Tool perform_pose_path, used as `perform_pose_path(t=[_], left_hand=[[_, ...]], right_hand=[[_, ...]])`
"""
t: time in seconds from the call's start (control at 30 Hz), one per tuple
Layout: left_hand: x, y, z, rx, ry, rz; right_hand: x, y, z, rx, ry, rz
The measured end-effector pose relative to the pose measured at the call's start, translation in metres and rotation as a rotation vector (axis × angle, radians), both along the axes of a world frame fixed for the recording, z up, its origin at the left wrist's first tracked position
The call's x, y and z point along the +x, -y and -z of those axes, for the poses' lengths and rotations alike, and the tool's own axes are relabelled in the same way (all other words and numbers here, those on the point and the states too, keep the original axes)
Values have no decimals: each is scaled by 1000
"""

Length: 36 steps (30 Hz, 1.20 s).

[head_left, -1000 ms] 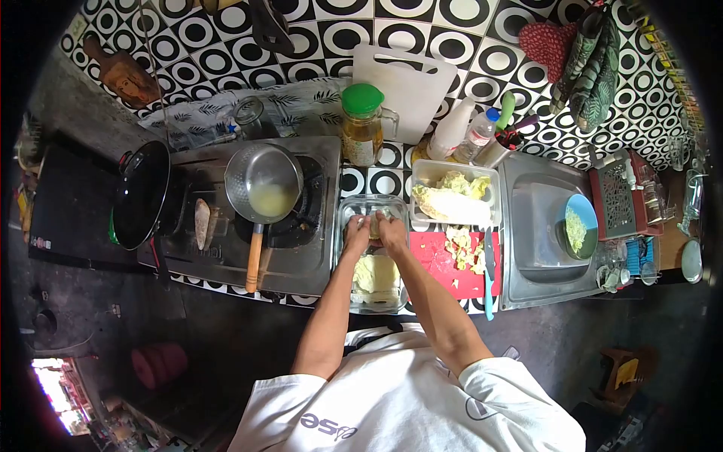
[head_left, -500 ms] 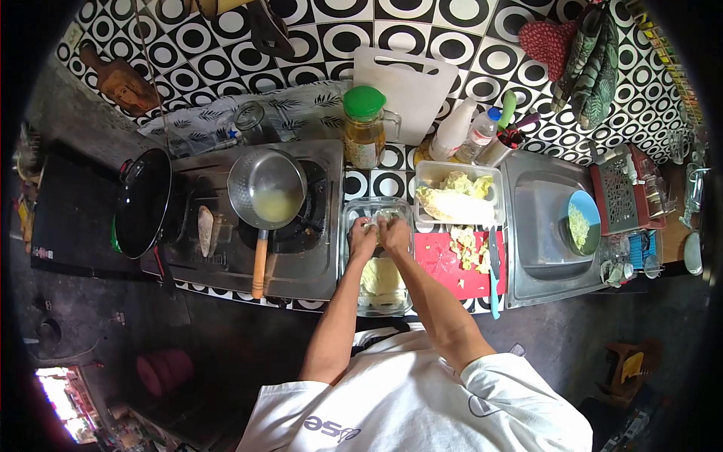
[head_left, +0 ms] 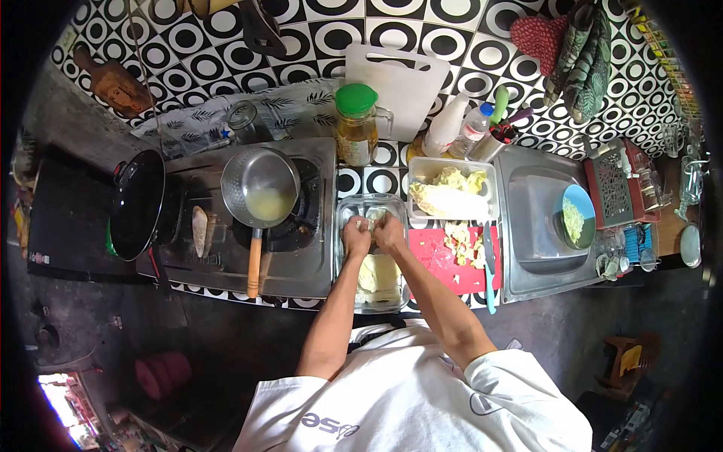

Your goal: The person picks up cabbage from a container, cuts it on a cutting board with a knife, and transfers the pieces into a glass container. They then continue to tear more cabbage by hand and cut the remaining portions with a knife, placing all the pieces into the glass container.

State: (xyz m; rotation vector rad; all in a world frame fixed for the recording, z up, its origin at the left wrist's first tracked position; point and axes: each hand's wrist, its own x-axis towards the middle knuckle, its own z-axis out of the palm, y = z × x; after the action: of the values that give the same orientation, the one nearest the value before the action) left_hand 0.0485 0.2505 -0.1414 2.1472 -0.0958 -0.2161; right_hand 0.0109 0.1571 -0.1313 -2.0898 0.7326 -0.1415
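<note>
A clear rectangular glass dish (head_left: 404, 292) sits on the tiled counter in front of me, with a pale, flat, leaf-like layer (head_left: 379, 274) in its near half. Over the far half, my left hand (head_left: 357, 236) and my right hand (head_left: 389, 232) are close together, fingers bent and pinched. Between the fingertips shows a small pale, whitish piece (head_left: 374, 217), possibly of the same leafy food; the fingers partly hide it.
Right of the dish are a red cutting board (head_left: 433, 260) with chopped yellow-green leaves, a knife (head_left: 489, 273), and a plastic container (head_left: 416, 207) of leafy cabbage. A saucepan (head_left: 260, 181) stands on the stove at left. A blue bowl (head_left: 580, 197) sits at the sink.
The whole view has shifted slightly left and up. Both hands stay over the far half of the glass dish, fingers still pinched; the fingers have moved only slightly.
</note>
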Motion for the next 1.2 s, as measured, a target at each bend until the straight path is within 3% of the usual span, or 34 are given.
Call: perform_pose_path(t=[0.1,0.23,0.33,0.43,0.53,0.6,0.73,0.77,0.83,1.0,1.17,1.2], left_hand=[[1,0,8,-114,-29,-92],[-1,1,-5,-304,-45,-59],[-5,2,-12,-217,71,-106],[-14,0,-19,-196,163,-127],[-23,-3,-45,-150,64,-122],[-33,-2,-61,-297,-161,-145],[-43,4,-41,-436,-311,-243],[-50,2,-29,-429,-323,-252],[-50,6,-30,-792,-504,-257],[-61,10,-57,-933,-690,-157],[-61,9,-58,-1122,-844,-275],[-62,6,-62,-1120,-835,-268]], right_hand=[[-3,3,-5,-19,92,-74],[-14,8,-53,-110,80,-109],[-19,13,-83,-143,98,-94],[-20,21,-74,-257,50,-206],[-26,20,-85,-165,137,-114],[-28,19,-78,-153,230,-72],[-33,21,-77,-16,216,-30],[-37,21,-76,-9,202,-35],[-34,27,-77,0,125,-119],[-41,31,-76,43,165,-101],[-61,27,-78,95,129,-152],[-70,24,-78,25,219,-220]])
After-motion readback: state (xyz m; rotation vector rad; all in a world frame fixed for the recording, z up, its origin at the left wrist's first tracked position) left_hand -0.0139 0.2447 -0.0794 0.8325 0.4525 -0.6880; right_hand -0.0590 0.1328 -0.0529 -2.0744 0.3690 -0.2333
